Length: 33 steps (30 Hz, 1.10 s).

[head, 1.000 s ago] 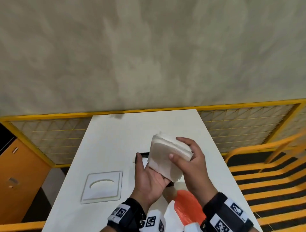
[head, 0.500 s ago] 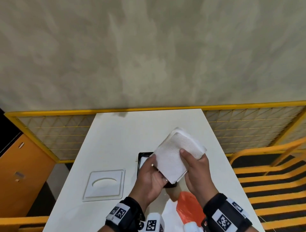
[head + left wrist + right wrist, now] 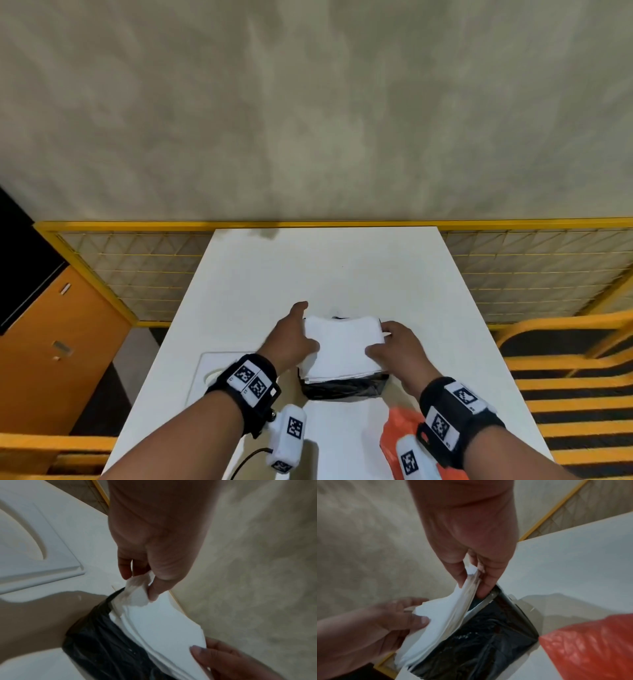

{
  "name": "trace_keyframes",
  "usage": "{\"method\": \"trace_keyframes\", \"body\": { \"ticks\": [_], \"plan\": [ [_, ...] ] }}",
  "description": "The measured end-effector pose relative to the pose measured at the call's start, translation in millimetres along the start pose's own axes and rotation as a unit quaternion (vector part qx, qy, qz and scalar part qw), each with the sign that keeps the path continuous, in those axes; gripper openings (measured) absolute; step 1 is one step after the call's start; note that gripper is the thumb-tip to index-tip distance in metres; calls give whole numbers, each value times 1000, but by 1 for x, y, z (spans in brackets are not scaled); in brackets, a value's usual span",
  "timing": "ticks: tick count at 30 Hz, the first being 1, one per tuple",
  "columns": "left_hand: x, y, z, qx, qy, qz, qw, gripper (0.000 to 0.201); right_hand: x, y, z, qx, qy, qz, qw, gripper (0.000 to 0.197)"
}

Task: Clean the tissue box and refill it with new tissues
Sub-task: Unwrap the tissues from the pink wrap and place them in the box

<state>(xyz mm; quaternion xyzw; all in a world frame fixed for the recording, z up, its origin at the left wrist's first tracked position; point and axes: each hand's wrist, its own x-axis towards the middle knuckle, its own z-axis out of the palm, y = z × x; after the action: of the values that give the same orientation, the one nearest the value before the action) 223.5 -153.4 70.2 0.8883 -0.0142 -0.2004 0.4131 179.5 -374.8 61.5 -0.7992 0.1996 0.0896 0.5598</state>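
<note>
Two hands are lowered over the black tissue box (image 3: 342,389) on the tabletop (image 3: 325,270): the tissue stack (image 3: 342,346) is pinched at opposite edges by the left hand (image 3: 291,337) and right hand (image 3: 397,349).

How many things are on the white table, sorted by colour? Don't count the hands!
White: 2, the tissue stack and the box lid.
Black: 1, the tissue box.
Orange: 1, the plastic bag.
Total: 4 things on the table.
</note>
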Motion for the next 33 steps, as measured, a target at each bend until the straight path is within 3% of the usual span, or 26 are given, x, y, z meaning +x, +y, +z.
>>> {"method": "trace_keyframes", "body": {
  "ticks": [6,9,11,14,16,19,26,30,33],
  "plan": [
    [16,-6,9,137,-21,46,989,89,7,-4,8,-176,-40,-46,983,30],
    [18,-7,12,275,-7,91,957,81,10,-2,13,-261,-19,-72,963,43],
    [20,-6,17,360,11,132,924,68,10,-1,21,-333,-3,-117,936,57],
    [20,-6,29,434,-33,135,890,42,10,1,36,-466,-17,-184,865,51],
    [19,-10,34,466,-73,106,875,34,11,3,42,-534,-50,-161,828,39],
    [22,-18,38,501,-95,93,855,34,15,8,44,-581,-83,-122,800,31],
    [24,-21,45,514,-68,107,849,38,24,11,46,-587,-88,-142,792,25],
    [23,-22,40,514,-52,104,850,35,27,11,42,-554,-83,-170,811,24],
    [19,-25,35,526,-39,97,844,38,25,14,43,-558,-85,-185,805,22]
  ]
}}
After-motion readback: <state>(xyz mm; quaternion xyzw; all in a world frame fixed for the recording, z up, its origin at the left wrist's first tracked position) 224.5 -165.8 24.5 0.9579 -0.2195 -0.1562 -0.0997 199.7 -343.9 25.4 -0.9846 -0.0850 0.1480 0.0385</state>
